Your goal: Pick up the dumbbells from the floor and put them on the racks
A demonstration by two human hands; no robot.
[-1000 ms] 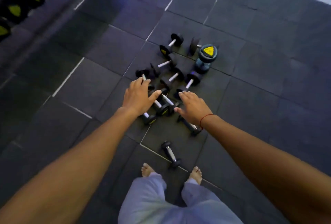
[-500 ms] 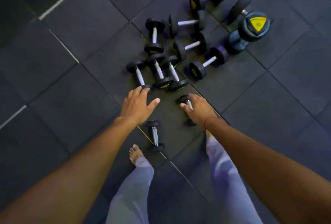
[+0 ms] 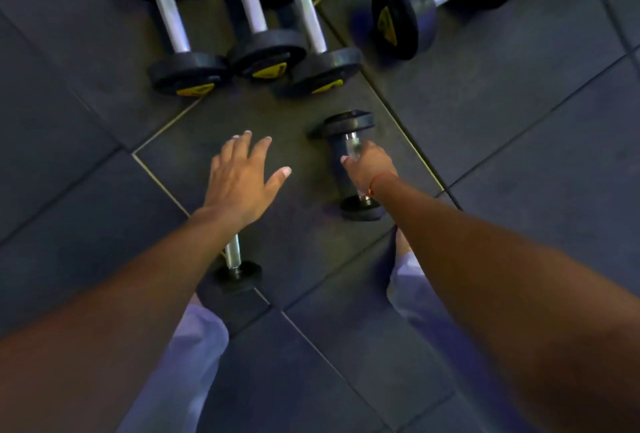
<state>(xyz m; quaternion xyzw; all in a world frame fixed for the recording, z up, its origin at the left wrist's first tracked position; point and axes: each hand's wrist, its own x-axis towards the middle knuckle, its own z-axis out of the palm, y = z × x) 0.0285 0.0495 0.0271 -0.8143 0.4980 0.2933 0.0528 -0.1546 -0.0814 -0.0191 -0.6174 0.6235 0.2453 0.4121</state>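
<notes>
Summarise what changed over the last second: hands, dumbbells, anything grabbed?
The person bent down and the view closed in on the floor. The right hand, open over the pile a second ago, has closed round the handle of a small dumbbell. The left hand stays open, now above the other small dumbbell, not gripping it. The three side-by-side dumbbells lie unmoved.
</notes>
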